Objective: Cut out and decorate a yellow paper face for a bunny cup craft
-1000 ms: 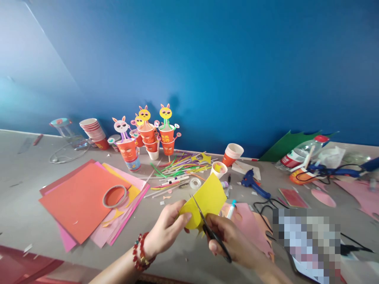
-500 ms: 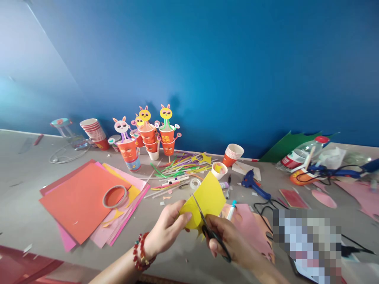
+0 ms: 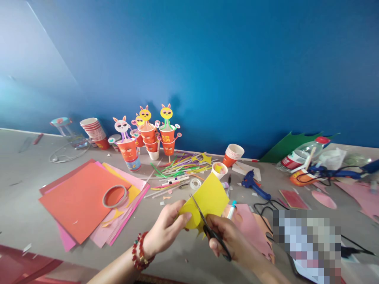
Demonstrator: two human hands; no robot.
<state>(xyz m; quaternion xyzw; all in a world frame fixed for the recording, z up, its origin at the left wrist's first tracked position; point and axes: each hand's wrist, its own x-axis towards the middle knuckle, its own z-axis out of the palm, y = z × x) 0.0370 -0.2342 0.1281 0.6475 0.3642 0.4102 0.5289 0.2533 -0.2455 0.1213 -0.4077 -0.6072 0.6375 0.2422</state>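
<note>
Left hand (image 3: pixel 171 223) pinches yellow paper (image 3: pixel 211 195); right hand (image 3: pixel 223 234) grips scissors (image 3: pixel 215 239), blades on paper. Tape roll (image 3: pixel 115 196) on red sheet (image 3: pixel 79 201).

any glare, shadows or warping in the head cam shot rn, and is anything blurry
Head view: pale glare washes the upper left of the blue wall; soft dark shadows fall on it behind the rabbit-faced cup figures; wide-angle stretch seems to tilt the stacked cups at left; coarse pixel blocks hide an area at lower right; the scissors look fairly sharp.
</note>
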